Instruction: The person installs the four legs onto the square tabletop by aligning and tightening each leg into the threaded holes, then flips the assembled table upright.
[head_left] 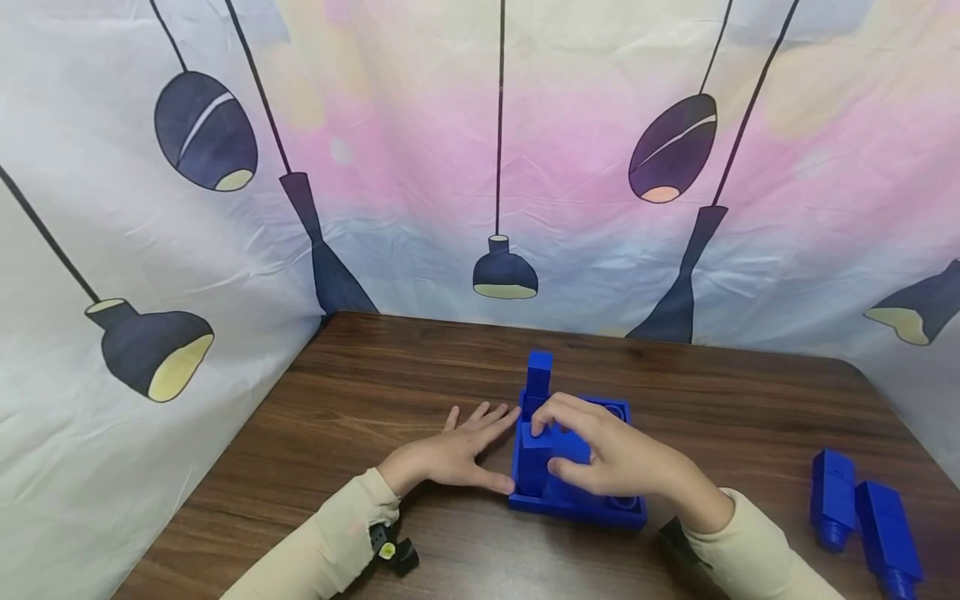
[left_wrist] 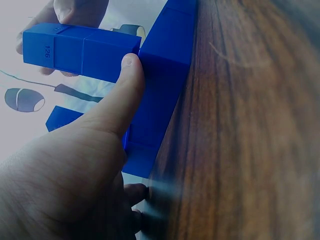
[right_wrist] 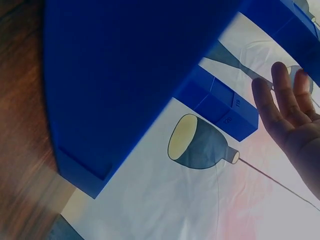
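A blue tray (head_left: pixel 577 510) with round sockets sits on the table. On its near left stands a square blue block (head_left: pixel 534 467), marked 126 in the left wrist view. My right hand (head_left: pixel 618 454) pinches that block near its top between thumb and fingers. A second tall blue block (head_left: pixel 538 379), bearing 119 and 120 in the right wrist view, stands upright at the tray's far left. My left hand (head_left: pixel 465 450) lies with fingers spread beside the tray. Its thumb (left_wrist: pixel 131 75) touches the tray's side close to the near block. The right palm hides part of the tray.
Two more blue blocks with round pegs, one (head_left: pixel 832 492) beside the other (head_left: pixel 890 533), lie on the brown wooden table (head_left: pixel 420 358) at the right. A cloth backdrop (head_left: pixel 420 167) with printed lamps hangs behind and at the sides.
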